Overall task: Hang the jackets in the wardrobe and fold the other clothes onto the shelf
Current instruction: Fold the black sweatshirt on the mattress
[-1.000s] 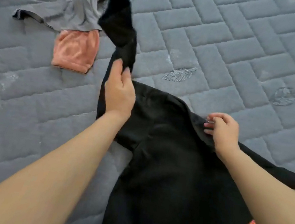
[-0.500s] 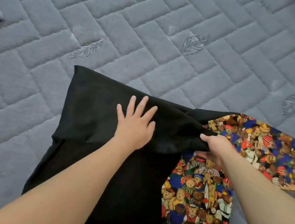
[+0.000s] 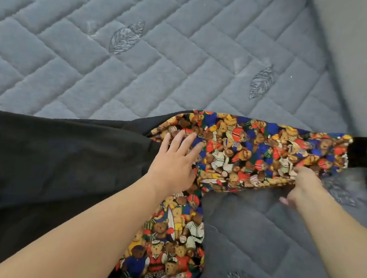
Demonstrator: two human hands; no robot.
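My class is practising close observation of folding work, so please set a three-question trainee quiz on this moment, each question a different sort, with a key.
1. True or false: the left hand lies flat, fingers spread, where the black cloth meets the bear print.
2. The right hand grips which part of the black jacket with teddy-bear-print sleeves? A) black body B) printed sleeve's lower edge C) black cuff
3. Fill in: the garment lies on a grey ______ mattress.

Key: 1 true; 2 B; 3 quilted

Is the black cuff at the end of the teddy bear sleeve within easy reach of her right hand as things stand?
Probably yes. The right hand already grips the sleeve at its lower edge, and the cuff lies just beyond along the same sleeve, with nothing lying between them.
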